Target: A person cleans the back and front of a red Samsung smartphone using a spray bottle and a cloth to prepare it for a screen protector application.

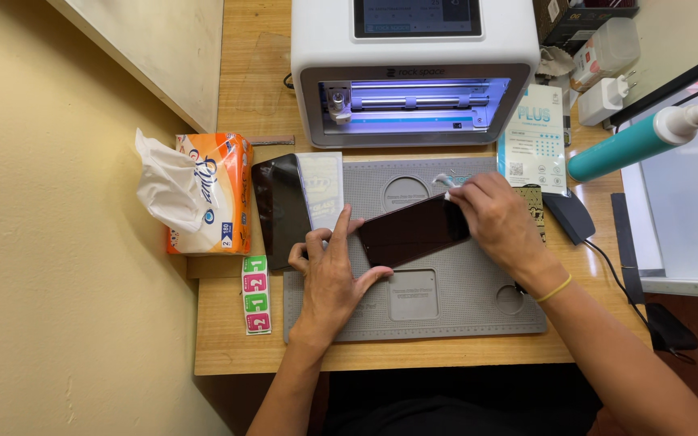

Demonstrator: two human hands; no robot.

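A dark smartphone (410,231) lies face up on a grey work mat (462,307). My left hand (331,274) steadies the phone's left end, fingers spread along its edge. At the phone's right end, my right hand (496,216) pinches a small white wipe (444,182) against the upper right corner. A second dark phone or glass panel (278,206) lies left of the mat, partly under a clear film sheet (321,190).
A white film-cutting machine (414,69) with a lit slot stands behind the mat. An orange tissue pack (203,194) sits at the left, coloured sticker tabs (255,295) below it. A teal spray bottle (640,139), a blue-white packet (535,141) and a black cable (616,274) are on the right.
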